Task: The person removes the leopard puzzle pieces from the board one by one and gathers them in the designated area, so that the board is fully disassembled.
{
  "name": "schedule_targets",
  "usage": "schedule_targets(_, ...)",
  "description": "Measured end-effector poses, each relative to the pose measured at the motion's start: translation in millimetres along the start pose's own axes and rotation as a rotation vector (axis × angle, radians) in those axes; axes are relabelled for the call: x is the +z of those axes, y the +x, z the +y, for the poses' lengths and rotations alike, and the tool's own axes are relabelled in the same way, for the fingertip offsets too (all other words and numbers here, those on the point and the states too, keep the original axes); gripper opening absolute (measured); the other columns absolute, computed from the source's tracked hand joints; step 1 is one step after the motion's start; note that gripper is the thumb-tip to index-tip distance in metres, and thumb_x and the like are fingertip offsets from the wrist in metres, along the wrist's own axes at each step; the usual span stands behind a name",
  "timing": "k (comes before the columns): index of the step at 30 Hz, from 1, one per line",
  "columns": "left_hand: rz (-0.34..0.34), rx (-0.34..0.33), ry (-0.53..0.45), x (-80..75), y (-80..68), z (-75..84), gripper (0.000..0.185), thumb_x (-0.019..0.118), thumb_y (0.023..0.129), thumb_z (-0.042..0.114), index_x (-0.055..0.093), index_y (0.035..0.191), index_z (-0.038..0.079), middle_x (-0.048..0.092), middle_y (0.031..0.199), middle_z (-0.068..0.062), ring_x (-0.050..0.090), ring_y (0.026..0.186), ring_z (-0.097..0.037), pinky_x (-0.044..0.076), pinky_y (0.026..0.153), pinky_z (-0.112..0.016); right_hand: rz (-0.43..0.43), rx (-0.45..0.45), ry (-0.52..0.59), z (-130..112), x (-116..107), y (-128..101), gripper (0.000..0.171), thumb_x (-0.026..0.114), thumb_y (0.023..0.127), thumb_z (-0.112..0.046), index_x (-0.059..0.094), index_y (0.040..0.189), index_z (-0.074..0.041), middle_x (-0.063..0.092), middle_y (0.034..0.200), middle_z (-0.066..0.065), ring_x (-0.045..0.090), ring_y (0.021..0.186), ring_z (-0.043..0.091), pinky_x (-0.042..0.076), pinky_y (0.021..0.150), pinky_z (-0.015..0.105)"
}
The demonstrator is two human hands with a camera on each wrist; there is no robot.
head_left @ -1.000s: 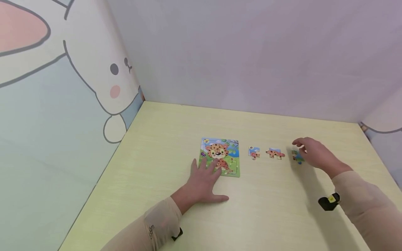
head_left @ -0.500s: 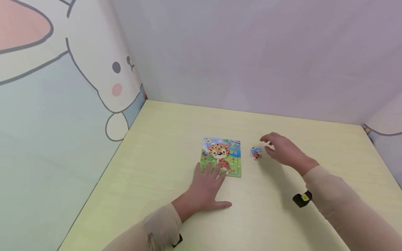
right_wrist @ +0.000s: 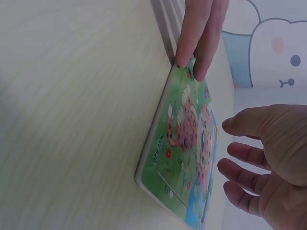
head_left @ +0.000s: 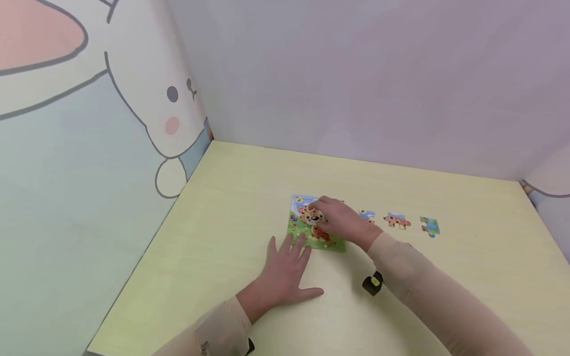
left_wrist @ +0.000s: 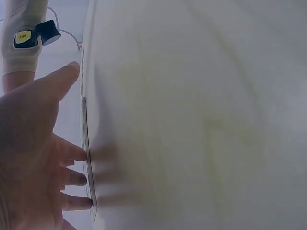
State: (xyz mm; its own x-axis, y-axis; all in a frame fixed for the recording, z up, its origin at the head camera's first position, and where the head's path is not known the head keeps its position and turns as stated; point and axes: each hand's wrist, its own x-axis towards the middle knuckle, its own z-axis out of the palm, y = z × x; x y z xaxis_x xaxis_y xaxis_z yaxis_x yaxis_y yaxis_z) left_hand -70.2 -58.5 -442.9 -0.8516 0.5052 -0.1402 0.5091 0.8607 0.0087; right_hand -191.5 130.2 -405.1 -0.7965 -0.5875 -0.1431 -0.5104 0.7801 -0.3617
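Right hand (head_left: pixel 340 220) over the puzzle board (head_left: pixel 307 236), fingers loosely spread and slightly bent, nothing gripped; wrist view shows the fingertips (right_wrist: pixel 230 153) hovering just off the picture face, whether any touch it cannot be told. Forearm in a beige sleeve (head_left: pixel 427 291) running in from 4 o'clock, a small black-and-yellow tag (head_left: pixel 372 283) under the wrist.

Left hand (head_left: pixel 285 269) flat on the desk (head_left: pixel 231 198) at 7 o'clock of the board, palm down, fingers straight and fanned, thumb out toward 3 o'clock; two fingertips (right_wrist: pixel 194 43) resting on the board's near green corner. Holding nothing, only pressing.

Puzzle board lying flat near the middle of the desk: shallow tray frame with a spotted orange cub on green grass under blue sky, most pieces seated inside; part of the picture hidden under the right hand.

Three loose pieces in a row on the desk at 3 o'clock of the board, apart from each other: blue-and-white piece (head_left: pixel 367 215) nearest, partly behind the right wrist; orange spotted piece (head_left: pixel 397 220) next; green-and-blue piece (head_left: pixel 430 226) farthest out.

Cartoon rabbit wall panel (head_left: pixel 133 99) at 10 o'clock, plain lilac wall (head_left: pixel 356 74) at 12 o'clock.
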Motion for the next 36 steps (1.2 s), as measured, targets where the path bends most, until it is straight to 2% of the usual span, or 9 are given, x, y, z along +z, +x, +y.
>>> schedule_targets(5, 0.018, 0.005, 0.002, 1.2, 0.5, 0.1, 0.098, 0.044, 0.089, 0.088, 0.050, 0.155, 0.017, 0.038, 0.168, -0.009, 0.039, 0.152, -0.036, 0.037, 0.112, -0.068, -0.030, 0.007, -0.024, -4.6, 11.9, 9.2, 0.049, 0.069, 0.099, -0.009, 0.057, 0.146, -0.006, 0.061, 0.139, 0.015, 0.064, 0.121, 0.034, 0.054, 0.103, 0.049)
schedule_targets(10, -0.001, 0.003, 0.016, 0.7, 1.5, 0.9, 0.099, 0.042, 0.089, 0.089, 0.050, 0.156, 0.017, 0.038, 0.168, -0.010, 0.040, 0.152, -0.036, 0.037, 0.112, -0.068, -0.034, -0.010, -0.089, -10.5, 17.8, 11.7, 0.055, 0.071, 0.096, -0.004, 0.056, 0.148, -0.006, 0.061, 0.143, 0.016, 0.057, 0.132, 0.040, 0.044, 0.115, 0.055)
schedule_targets(13, -0.012, 0.003, 0.021, -0.5, 1.9, 1.4, 0.100, 0.042, 0.088, 0.090, 0.050, 0.156, 0.017, 0.038, 0.168, -0.011, 0.040, 0.152, -0.037, 0.037, 0.112, -0.068, -0.033, -0.004, -0.124, -14.1, 19.6, 13.5, 0.057, 0.074, 0.094, -0.007, 0.056, 0.148, -0.007, 0.061, 0.145, 0.015, 0.056, 0.135, 0.041, 0.040, 0.119, 0.056)
schedule_targets(17, -0.014, 0.002, 0.027, -2.0, 2.5, 1.6, 0.102, 0.042, 0.087, 0.091, 0.050, 0.156, 0.016, 0.039, 0.168, -0.011, 0.041, 0.151, -0.038, 0.037, 0.112, -0.068, -0.032, 0.019, -0.139, -17.5, 21.3, 15.4, 0.057, 0.075, 0.095, -0.011, 0.056, 0.148, -0.008, 0.061, 0.146, 0.014, 0.056, 0.133, 0.041, 0.045, 0.115, 0.054)
schedule_targets(25, -0.009, 0.001, 0.011, -2.1, 2.2, 0.7, 0.103, 0.044, 0.086, 0.091, 0.049, 0.157, 0.016, 0.038, 0.168, -0.010, 0.040, 0.152, -0.038, 0.038, 0.111, -0.069, -0.040, 0.043, -0.132, -20.6, 22.9, 19.2, 0.054, 0.071, 0.096, -0.005, 0.056, 0.148, -0.008, 0.060, 0.143, 0.015, 0.057, 0.126, 0.041, 0.048, 0.110, 0.054)
schedule_targets(32, 0.000, 0.001, 0.009, -1.5, 2.7, 0.4, 0.104, 0.046, 0.085, 0.092, 0.050, 0.156, 0.017, 0.039, 0.168, -0.010, 0.040, 0.151, -0.038, 0.038, 0.110, -0.069, -0.035, 0.032, -0.130, -23.1, 20.4, 19.0, 0.058, 0.072, 0.094, -0.001, 0.055, 0.149, -0.006, 0.057, 0.135, 0.015, 0.058, 0.113, 0.037, 0.050, 0.105, 0.051)
schedule_targets(36, 0.008, 0.001, 0.021, -2.2, 3.0, 0.5, 0.104, 0.046, 0.084, 0.092, 0.051, 0.155, 0.017, 0.041, 0.166, -0.009, 0.041, 0.150, -0.037, 0.040, 0.109, -0.068, -0.010, 0.017, -0.109, -22.8, 19.7, 16.9, 0.051, 0.063, 0.099, 0.001, 0.055, 0.148, -0.003, 0.056, 0.132, 0.017, 0.058, 0.106, 0.032, 0.052, 0.098, 0.049)
